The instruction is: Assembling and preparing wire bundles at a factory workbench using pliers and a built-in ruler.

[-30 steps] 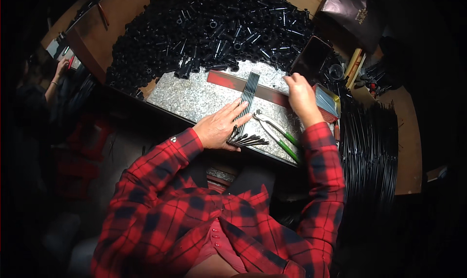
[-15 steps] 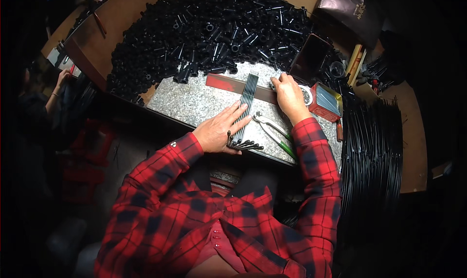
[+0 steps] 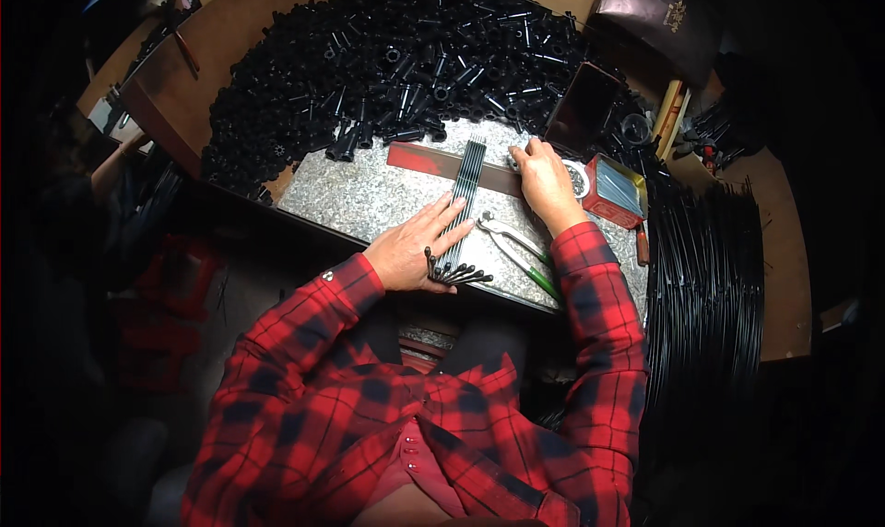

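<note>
Several thin dark rods (image 3: 469,175) with black knobbed ends lie side by side across a flat red-and-brown bar (image 3: 429,161). My left hand (image 3: 412,248) rests over the rods with fingers stretched out and flat, near their knobbed ends. At the bar's right end my right hand (image 3: 546,183) has thumb and fingertips drawn together; whatever is between them is too small to make out. Between my hands lie pincers (image 3: 513,244) with green handles. A round white dish (image 3: 579,178) sits partly hidden behind my right hand.
A big heap of black tubular parts (image 3: 396,57) covers the far side of the speckled work surface (image 3: 323,195). At right are a red box (image 3: 616,195) of thin pins, a dark phone-like slab (image 3: 585,108) and a thick bundle of black rods (image 3: 705,287). Another person's arm (image 3: 115,163) shows far left.
Both my hands keep nearly the same places on the rods and at the bar's end. The view has shifted slightly. The other person's hand at far left has moved.
</note>
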Motion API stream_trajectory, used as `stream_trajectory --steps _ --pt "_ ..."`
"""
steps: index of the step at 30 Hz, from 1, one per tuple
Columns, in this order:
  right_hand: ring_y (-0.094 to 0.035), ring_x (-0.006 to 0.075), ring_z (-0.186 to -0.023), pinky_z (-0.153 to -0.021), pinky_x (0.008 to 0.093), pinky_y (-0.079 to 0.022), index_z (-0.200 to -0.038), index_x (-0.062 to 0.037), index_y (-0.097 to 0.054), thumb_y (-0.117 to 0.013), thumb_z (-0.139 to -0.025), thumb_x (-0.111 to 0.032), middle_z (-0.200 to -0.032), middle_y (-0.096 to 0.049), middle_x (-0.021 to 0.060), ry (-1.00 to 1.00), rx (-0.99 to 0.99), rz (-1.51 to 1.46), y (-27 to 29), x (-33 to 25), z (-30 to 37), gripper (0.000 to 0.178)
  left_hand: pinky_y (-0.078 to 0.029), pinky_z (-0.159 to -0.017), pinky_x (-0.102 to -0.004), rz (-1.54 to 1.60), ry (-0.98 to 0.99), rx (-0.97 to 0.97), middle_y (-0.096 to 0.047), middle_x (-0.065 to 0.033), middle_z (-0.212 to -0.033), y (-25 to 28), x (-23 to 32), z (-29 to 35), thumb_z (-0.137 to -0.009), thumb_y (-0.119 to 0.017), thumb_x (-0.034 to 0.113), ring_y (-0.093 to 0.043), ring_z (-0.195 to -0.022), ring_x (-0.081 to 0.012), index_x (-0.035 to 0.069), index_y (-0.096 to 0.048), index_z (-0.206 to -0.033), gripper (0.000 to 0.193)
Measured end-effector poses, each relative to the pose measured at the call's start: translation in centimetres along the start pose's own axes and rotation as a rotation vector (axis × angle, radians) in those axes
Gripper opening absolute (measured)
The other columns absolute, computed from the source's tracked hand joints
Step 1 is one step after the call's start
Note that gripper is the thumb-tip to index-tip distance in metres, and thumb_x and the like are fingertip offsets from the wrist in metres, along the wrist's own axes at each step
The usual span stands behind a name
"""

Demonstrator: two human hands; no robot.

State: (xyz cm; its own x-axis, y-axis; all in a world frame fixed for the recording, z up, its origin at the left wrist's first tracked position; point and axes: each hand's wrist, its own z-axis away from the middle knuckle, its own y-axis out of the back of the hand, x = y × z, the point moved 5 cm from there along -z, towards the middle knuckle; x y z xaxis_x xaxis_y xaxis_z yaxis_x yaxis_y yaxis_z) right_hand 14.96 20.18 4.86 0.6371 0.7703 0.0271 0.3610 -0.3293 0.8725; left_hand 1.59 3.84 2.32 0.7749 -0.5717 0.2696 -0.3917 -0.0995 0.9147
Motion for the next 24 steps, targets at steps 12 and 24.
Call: stream_trajectory --steps 12,24 --pt "-0.055 0.0295 -0.089 -0.077 0.0383 -0.047 -0.094 -0.0043 -0.064 -0.05 -0.077 -0.009 -0.089 -0.055 0.0153 -0.02 0.011 -0.03 0.16 0.06 -0.03 0.022 -0.029 -0.105 -0.0431 -0.024 0.004 0.001 -0.028 -0.0248 -0.139 -0.05 0.12 -0.19 -0.061 -0.076 0.046 -0.025 -0.131 -0.0409 0.002 -0.039 -0.13 0.09" --pt "-0.055 0.0298 -0.09 -0.079 0.039 -0.047 -0.094 -0.0043 -0.064 -0.05 -0.077 -0.008 -0.091 -0.055 0.0154 -0.023 0.021 -0.063 -0.32 0.13 -0.33 0.022 -0.027 -0.106 -0.0427 -0.027 0.019 -0.021 -0.027 -0.025 -0.139 0.1 0.34 -0.32 -0.061 -0.076 0.046 -0.023 -0.131 -0.0408 0.002 -0.038 -0.131 0.091"
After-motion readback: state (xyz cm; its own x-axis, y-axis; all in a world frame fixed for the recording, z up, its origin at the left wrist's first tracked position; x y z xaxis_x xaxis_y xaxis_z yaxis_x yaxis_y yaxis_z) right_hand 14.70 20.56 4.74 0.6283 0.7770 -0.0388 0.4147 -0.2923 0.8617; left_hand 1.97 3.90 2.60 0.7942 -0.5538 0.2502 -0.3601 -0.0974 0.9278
